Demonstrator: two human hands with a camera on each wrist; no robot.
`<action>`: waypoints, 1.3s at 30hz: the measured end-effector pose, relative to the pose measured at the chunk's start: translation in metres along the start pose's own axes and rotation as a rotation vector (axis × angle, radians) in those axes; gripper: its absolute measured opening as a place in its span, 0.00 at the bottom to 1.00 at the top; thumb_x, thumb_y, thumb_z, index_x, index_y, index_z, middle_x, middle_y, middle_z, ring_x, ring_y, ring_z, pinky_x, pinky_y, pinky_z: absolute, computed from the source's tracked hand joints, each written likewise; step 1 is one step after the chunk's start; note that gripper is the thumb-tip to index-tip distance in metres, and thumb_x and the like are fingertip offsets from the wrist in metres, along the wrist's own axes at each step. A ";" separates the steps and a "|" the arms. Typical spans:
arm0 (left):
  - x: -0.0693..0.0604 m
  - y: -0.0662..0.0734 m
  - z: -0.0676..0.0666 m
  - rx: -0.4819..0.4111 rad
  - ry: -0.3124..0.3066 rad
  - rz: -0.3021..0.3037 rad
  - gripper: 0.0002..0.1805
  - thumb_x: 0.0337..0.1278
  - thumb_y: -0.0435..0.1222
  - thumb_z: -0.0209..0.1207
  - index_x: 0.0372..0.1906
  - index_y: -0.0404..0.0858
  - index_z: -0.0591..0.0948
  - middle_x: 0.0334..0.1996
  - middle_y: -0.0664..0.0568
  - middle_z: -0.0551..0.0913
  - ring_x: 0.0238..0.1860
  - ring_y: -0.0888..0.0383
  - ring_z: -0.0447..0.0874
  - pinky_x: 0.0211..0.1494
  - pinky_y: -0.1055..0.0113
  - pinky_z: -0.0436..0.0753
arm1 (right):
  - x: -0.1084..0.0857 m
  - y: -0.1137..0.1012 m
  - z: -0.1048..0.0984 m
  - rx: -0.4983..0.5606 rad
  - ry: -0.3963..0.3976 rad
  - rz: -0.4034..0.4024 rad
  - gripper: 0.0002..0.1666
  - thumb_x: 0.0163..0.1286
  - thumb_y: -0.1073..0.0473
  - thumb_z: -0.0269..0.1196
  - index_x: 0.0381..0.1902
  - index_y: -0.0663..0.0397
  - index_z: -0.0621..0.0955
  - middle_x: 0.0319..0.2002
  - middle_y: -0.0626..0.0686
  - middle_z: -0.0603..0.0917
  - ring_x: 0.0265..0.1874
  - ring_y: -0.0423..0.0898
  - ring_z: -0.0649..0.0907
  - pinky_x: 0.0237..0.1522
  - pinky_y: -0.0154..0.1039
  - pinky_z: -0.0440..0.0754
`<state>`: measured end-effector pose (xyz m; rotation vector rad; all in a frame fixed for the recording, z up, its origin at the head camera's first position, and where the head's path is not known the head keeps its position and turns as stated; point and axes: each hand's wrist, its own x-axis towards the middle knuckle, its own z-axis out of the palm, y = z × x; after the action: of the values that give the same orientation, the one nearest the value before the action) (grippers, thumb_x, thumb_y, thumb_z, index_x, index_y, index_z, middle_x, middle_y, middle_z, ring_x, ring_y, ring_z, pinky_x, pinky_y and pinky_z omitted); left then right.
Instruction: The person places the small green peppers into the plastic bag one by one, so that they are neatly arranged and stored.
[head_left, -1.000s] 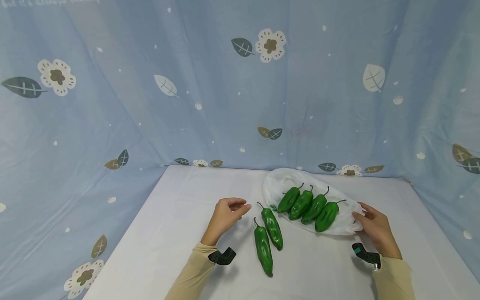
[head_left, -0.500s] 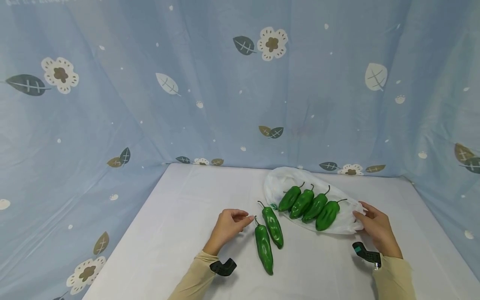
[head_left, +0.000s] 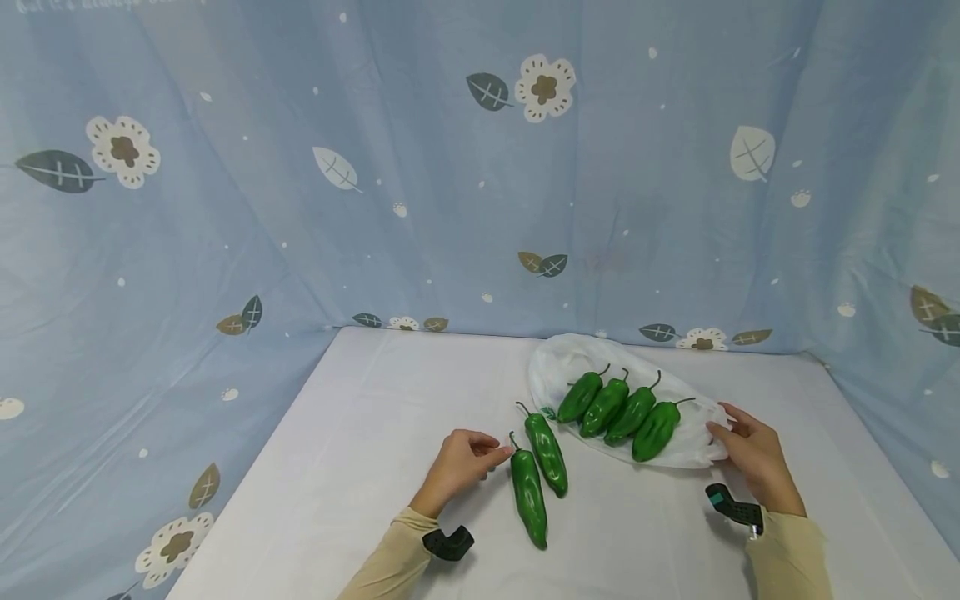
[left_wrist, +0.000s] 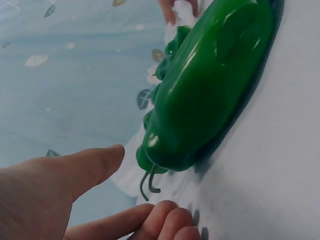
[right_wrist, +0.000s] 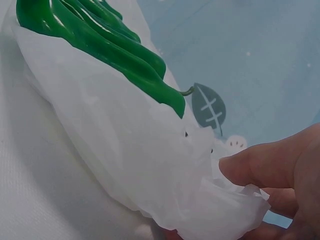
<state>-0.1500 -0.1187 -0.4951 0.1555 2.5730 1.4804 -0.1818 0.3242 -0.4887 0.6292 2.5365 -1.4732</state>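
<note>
Four green peppers lie in a row on a white plastic bag; the rightmost pepper is closest to my right hand. That hand pinches the bag's right end, and in the right wrist view the thumb and fingers grip the crumpled plastic. Two more peppers lie on the table left of the bag, a front one and one behind it. My left hand is beside the front pepper's stem, and the left wrist view shows the stem between its parted thumb and fingers, not held.
The white table reaches back to a blue curtain with flower and leaf prints, which also rises along both sides. Black devices are strapped at the left wrist and the right wrist.
My left hand has moved toward the front and slightly right, to the front pepper's stem. My right hand keeps its hold on the bag, and the peppers stay in place.
</note>
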 end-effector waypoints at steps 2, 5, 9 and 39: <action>-0.001 0.000 0.001 0.017 -0.007 0.000 0.25 0.61 0.49 0.70 0.46 0.30 0.88 0.33 0.46 0.92 0.27 0.59 0.87 0.30 0.68 0.82 | 0.000 0.000 0.000 0.003 -0.001 0.008 0.41 0.81 0.49 0.52 0.83 0.59 0.53 0.76 0.76 0.58 0.65 0.65 0.70 0.44 0.33 0.79; -0.001 -0.001 0.002 0.032 -0.024 -0.001 0.25 0.61 0.50 0.70 0.46 0.30 0.88 0.32 0.47 0.91 0.26 0.60 0.87 0.28 0.68 0.82 | 0.001 0.001 0.000 0.006 -0.005 0.013 0.41 0.81 0.49 0.52 0.83 0.59 0.53 0.77 0.77 0.56 0.67 0.66 0.69 0.50 0.39 0.80; -0.002 0.001 0.004 0.052 -0.040 0.006 0.25 0.61 0.51 0.70 0.45 0.31 0.89 0.30 0.49 0.91 0.24 0.61 0.85 0.27 0.69 0.82 | 0.002 0.002 0.000 0.004 -0.013 0.012 0.42 0.81 0.48 0.52 0.83 0.59 0.53 0.77 0.77 0.56 0.68 0.66 0.69 0.52 0.42 0.81; -0.005 0.021 0.019 0.246 -0.044 -0.039 0.26 0.49 0.58 0.75 0.37 0.39 0.88 0.26 0.58 0.81 0.26 0.63 0.75 0.27 0.70 0.73 | 0.001 0.002 -0.002 0.003 -0.027 -0.003 0.41 0.81 0.48 0.52 0.83 0.59 0.53 0.78 0.76 0.55 0.68 0.65 0.67 0.52 0.40 0.79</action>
<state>-0.1412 -0.0934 -0.4860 0.1662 2.6975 1.1303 -0.1821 0.3272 -0.4897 0.6023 2.5166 -1.4763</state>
